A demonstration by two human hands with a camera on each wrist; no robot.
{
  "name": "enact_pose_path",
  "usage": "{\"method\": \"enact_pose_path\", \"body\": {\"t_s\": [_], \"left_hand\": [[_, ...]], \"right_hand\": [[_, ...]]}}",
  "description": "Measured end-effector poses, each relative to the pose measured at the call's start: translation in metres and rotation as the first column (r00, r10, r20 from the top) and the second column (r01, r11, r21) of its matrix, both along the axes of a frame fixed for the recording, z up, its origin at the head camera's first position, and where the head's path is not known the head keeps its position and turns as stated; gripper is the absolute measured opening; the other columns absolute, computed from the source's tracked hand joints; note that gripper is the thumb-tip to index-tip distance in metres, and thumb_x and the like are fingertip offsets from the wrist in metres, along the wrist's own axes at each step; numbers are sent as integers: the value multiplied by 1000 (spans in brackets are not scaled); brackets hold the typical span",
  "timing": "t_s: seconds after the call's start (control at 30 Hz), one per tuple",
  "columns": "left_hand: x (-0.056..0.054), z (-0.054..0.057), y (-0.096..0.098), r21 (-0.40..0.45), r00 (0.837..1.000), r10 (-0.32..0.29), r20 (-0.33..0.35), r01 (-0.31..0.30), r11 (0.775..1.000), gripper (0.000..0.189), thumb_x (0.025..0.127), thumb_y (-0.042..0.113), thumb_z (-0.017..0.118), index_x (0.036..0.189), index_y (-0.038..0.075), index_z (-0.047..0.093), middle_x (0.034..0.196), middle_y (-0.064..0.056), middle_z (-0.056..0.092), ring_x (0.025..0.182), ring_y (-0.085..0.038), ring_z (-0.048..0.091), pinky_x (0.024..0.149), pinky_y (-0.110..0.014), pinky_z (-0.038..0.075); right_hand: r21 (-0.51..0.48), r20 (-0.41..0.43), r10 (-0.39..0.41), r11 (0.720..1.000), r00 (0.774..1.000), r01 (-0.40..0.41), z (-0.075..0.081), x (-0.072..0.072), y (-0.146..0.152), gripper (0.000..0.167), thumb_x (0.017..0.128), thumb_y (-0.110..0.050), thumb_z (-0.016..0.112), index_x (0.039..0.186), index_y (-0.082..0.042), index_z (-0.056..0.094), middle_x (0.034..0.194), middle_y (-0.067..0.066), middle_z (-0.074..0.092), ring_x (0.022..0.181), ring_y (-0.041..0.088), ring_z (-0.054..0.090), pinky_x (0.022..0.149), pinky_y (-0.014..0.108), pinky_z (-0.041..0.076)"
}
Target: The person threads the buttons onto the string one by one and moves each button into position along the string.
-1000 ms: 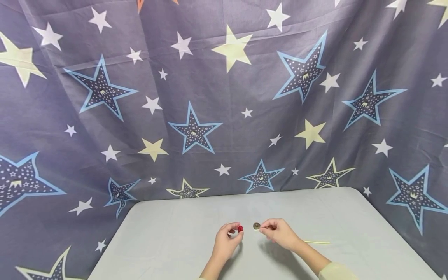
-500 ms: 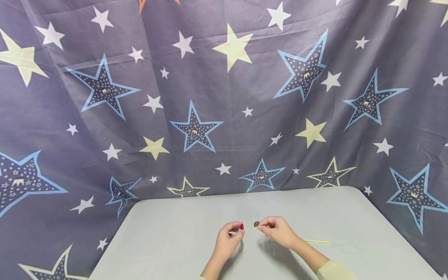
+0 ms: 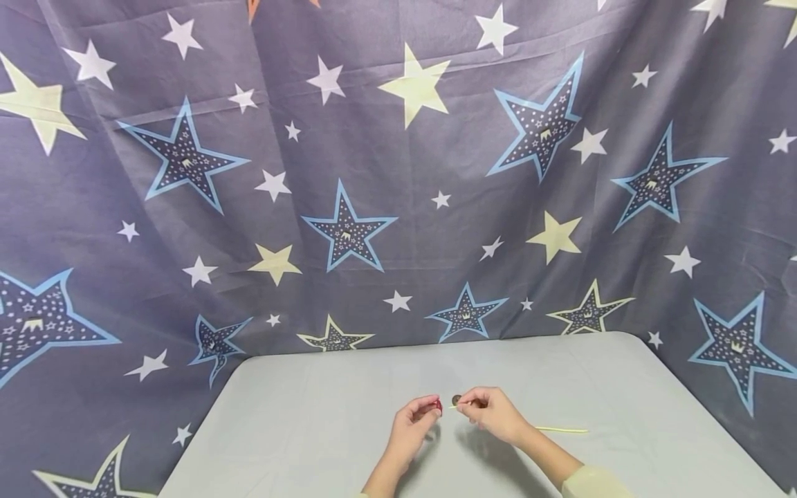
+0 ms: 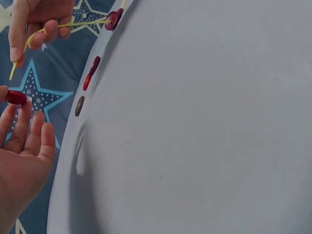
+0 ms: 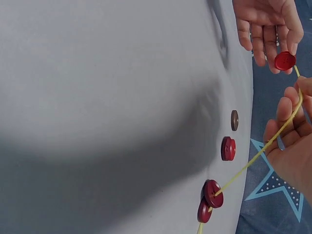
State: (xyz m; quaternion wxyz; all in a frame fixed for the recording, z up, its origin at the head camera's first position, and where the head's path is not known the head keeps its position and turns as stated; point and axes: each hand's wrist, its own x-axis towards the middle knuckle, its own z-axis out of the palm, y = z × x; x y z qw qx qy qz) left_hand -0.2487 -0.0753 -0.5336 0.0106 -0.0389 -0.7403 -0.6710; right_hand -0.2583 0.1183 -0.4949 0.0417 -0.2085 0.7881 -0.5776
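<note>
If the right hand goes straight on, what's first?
Most likely the red button held by the left hand: the yellow cord pinched in the right hand ends just short of it. The brown button on the table seems lower; depth is unclear.

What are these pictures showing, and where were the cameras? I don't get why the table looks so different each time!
There's no robot here, just a person's two bare hands. The wide picture comes from a camera on the person's head, looking forward and down at a pale table and a starry cloth. The other two views come from little cameras on each wrist, so the table looks tilted and closer.

The left hand holds a red button. The right hand pinches a yellow cord near its end, close to that button. The cord seems to run through two dark red buttons on the table. Near them are two more reddish buttons, close together, and a brown button.
</note>
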Motion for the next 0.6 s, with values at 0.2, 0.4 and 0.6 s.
{"method": "enact_pose_path", "body": {"t_s": [0.2,0.4,0.6], "left_hand": [[6,9,2,70,999,-36,30,34,997,35,87,16,62,119,1,60,107,-12,67,86,-7,60,73,-26,50],[10,12,6,96,998,-57,31,54,994,33,88,13,59,117,-4,59,107,-14,67,86,-8,61,73,-29,51],[21,28,8,90,997,-70,33,67,994,32,88,13,60,116,-2,61,106,-14,67,86,-7,61,74,-29,51]], "right_hand": [[-2,-7,14,1000,1000,-14,6,5,-2,18,87,-8,62,93,10,65,64,9,58,51,1,45,46,18,41],[9,-18,16,1000,1000,-16,6,4,-4,18,87,-6,61,92,11,64,63,6,56,49,1,43,45,17,40],[32,-24,-5,999,1000,6,-3,0,-4,16,87,-8,62,92,7,65,63,2,55,49,1,43,45,18,40]]}}
